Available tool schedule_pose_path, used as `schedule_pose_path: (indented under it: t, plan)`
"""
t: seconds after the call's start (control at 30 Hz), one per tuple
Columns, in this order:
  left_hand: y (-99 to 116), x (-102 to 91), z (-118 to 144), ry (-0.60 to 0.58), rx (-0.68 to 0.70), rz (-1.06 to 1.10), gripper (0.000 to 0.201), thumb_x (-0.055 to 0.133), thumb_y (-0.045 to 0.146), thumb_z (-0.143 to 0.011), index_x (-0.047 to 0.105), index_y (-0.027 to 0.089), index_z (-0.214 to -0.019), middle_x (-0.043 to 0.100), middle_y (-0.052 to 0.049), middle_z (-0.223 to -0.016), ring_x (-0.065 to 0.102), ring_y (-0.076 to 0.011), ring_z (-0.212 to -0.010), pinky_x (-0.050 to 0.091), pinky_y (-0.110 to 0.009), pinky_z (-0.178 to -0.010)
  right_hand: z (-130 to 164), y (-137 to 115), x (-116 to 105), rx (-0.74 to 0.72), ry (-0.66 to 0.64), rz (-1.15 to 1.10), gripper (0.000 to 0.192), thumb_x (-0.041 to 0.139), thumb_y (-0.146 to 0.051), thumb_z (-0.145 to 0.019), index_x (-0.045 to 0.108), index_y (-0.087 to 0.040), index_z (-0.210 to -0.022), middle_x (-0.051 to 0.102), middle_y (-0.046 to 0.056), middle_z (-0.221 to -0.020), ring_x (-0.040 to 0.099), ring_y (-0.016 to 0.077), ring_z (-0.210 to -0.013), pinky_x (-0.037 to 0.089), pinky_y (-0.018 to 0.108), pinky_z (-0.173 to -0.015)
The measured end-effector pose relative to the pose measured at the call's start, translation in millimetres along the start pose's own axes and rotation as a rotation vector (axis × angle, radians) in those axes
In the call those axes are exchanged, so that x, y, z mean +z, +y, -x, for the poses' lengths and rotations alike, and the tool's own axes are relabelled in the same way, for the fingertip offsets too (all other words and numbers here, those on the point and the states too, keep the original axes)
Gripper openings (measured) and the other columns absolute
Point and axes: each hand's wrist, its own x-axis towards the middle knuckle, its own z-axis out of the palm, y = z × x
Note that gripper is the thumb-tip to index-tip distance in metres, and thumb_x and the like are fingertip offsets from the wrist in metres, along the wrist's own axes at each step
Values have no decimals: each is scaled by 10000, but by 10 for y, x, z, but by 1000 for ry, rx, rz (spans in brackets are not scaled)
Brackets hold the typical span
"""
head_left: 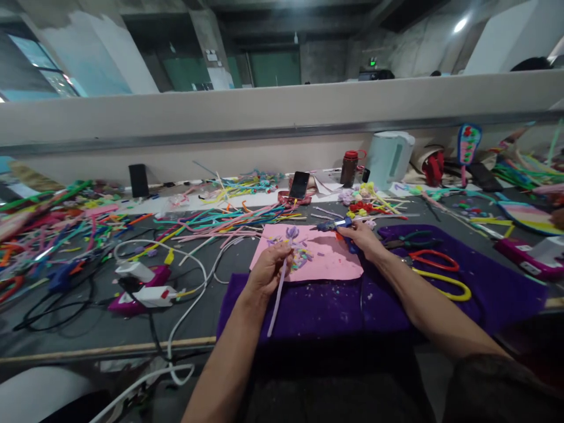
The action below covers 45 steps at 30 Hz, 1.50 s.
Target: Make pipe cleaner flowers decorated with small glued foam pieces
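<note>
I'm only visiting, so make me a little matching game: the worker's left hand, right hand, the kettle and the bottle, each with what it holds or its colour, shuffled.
1. Left hand
2. Right hand
3. Kettle
4. Bottle

A. Topped by a red lid
B. Holding a blue glue gun
C. Pale blue-green
D. Holding a pale purple stem

Pairs: 1-D, 2-B, 3-C, 4-A

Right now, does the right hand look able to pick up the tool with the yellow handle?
Probably not straight away: the right hand is taken up with a blue glue gun. Otherwise the way seems free, as the yellow handle lies uncovered on the purple cloth.
</note>
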Motion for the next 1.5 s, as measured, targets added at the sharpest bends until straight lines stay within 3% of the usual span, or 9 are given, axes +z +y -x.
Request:
schedule_pose_path:
  t: [0.23,0.43,0.57,0.9,0.97,1.1,1.2,1.4,1.5]
  plan:
    - [0,17,18,-38,0,-15,206,652,254,-647,485,137,-678,497,52,-487,358,-8,-316,208,-115,-295,-92,151,22,3,125,348,227,606,-366,-651,556,-149,-694,573,1,-481,532,132,-425,383,211,-400]
    - [-3,27,28,-15,-11,-21,183,649,230,-644,503,122,-669,494,44,-486,382,-10,-331,233,-106,-305,-168,99,-78,-9,207,548,248,604,-402,-644,587,-155,-654,606,31,-543,576,161,-541,401,228,-493]
    - [-14,24,23,-21,-15,-44,183,646,247,-648,517,118,-659,491,41,-481,372,-14,-324,209,-115,-288,-167,60,-167,33,124,761,364,475,-483,-731,599,-163,-608,610,38,-529,552,143,-452,388,229,-465]
    - [-21,29,29,-47,16,-26,181,656,241,-653,518,125,-661,498,42,-506,354,3,-343,219,-104,-313,-204,53,-284,7,66,881,430,422,-475,-772,576,-172,-509,542,30,-418,507,138,-431,353,233,-489]
    - [-28,21,22,-58,18,-18,185,656,248,-656,516,126,-667,496,43,-509,351,3,-345,236,-106,-321,-170,5,-286,-59,110,898,385,456,-445,-757,570,-171,-512,543,31,-439,510,142,-464,348,234,-505]
    - [-39,19,10,-63,-1,-28,194,652,258,-658,511,125,-664,493,42,-503,358,-2,-339,256,-112,-320,-43,-131,-240,-374,219,728,315,424,-389,-791,579,-163,-634,575,15,-543,514,126,-508,355,220,-529]
    - [-49,21,4,-39,-17,-35,177,653,237,-654,520,121,-667,506,32,-509,412,-17,-366,291,-111,-334,30,-204,-208,-442,227,654,328,370,-386,-824,582,-158,-721,593,10,-590,504,109,-493,357,209,-525]
    - [-45,30,19,-32,-11,-6,165,663,228,-652,534,128,-677,525,30,-531,433,-20,-375,324,-111,-341,36,-139,-159,-151,60,1183,344,565,-518,-650,651,-185,-665,645,68,-666,567,199,-646,337,249,-538]
    - [-40,28,29,-29,-9,3,160,663,221,-651,538,128,-685,532,28,-538,437,-19,-375,323,-106,-337,2,-97,-147,-45,-2,1218,292,609,-467,-609,660,-182,-645,647,66,-661,569,192,-648,331,239,-526]
